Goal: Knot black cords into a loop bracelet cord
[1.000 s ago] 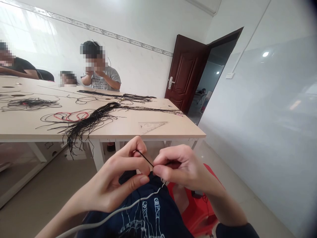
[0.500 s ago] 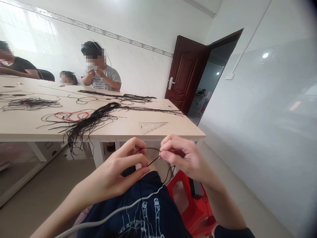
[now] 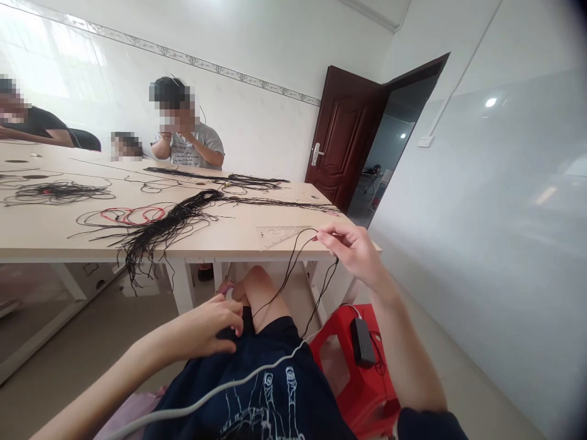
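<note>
Our left hand [image 3: 213, 327] has let go, its fingers loosely apart; our right hand [image 3: 347, 247], fingers pinched on the cord [image 3: 287, 275], apparently carries it alone, raised near the surface [image 3: 238, 238].

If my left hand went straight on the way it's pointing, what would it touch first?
Your left hand would likely meet the black cord hanging from your right hand, or your thigh behind it; depth is unclear.

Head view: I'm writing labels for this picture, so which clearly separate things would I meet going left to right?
Tangled black cord pile, bare left hand, clear triangular ruler, bare right hand pinching a thin black cord, white rectangular wall socket.
</note>
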The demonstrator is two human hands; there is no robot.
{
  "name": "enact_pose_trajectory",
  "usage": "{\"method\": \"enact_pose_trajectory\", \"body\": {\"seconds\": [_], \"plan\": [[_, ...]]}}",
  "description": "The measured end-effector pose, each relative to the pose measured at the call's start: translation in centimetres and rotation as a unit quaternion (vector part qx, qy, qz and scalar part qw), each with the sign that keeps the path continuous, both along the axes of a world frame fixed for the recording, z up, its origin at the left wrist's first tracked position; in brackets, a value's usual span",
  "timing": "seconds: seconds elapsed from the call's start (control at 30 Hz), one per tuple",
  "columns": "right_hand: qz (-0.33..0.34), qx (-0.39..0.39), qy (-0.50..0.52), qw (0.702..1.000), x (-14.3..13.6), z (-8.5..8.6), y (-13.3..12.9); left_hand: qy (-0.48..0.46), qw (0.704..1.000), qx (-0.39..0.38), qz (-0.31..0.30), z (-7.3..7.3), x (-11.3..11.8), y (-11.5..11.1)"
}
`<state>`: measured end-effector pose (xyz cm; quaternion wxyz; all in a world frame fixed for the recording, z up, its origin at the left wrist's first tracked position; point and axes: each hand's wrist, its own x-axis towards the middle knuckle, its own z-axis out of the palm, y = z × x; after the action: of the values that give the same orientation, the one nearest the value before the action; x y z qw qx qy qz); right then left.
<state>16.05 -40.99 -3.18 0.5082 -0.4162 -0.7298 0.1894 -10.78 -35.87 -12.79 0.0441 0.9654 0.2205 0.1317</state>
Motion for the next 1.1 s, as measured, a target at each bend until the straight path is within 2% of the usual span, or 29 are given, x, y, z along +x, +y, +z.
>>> {"method": "enact_pose_trajectory", "body": {"seconds": [0.07, 0.17, 0.23, 0.3, 0.4, 0.5, 0.67, 0.83, 0.9, 1.03, 1.1], "plan": [[0.014, -0.012, -0.027, 0.999, -0.1, 0.1, 0.1, 0.001, 1.0, 0.005, 0.02, 0.7, 0.2, 0.1], [0.048, -0.049, -0.084, 0.994, -0.6, 0.1, -0.3, -0.104, 0.991, 0.051, 0.069, 3.1, 1.3, -0.7], [0.064, -0.06, -0.109, 0.99, -1.1, 0.1, -0.8, -0.291, 0.948, 0.116, 0.058, 4.9, 2.5, -2.0], [0.075, -0.059, -0.119, 0.988, -1.6, 0.1, -1.2, -0.347, 0.924, 0.16, 0.021, 5.9, 3.8, -3.5], [0.092, -0.056, -0.113, 0.988, -2.0, 0.3, -1.8, -0.38, 0.898, 0.22, 0.019, 6.0, 5.2, -4.9], [0.124, -0.061, -0.083, 0.987, -2.1, 0.5, -2.3, -0.393, 0.889, 0.235, 0.029, 5.4, 5.8, -4.9], [0.198, -0.088, -0.013, 0.976, -2.3, 0.1, -2.2, -0.382, 0.904, 0.191, 0.014, 5.1, 6.2, -3.9], [0.167, -0.093, 0.016, 0.982, -2.5, -0.6, -1.4, -0.333, 0.931, 0.147, -0.013, 5.2, 5.7, -4.3], [0.16, -0.09, 0.022, 0.983, -2.6, -0.8, -1.2, -0.362, 0.918, 0.16, -0.013, 5.5, 5.2, -5.0], [0.171, -0.085, 0.038, 0.981, -2.7, -0.7, -1.3, -0.415, 0.866, 0.279, -0.015, 6.3, 4.7, -6.2], [0.173, -0.083, 0.047, 0.98, -2.8, -0.7, -1.4, -0.409, 0.865, 0.291, 0.015, 6.5, 4.7, -6.3]]}}
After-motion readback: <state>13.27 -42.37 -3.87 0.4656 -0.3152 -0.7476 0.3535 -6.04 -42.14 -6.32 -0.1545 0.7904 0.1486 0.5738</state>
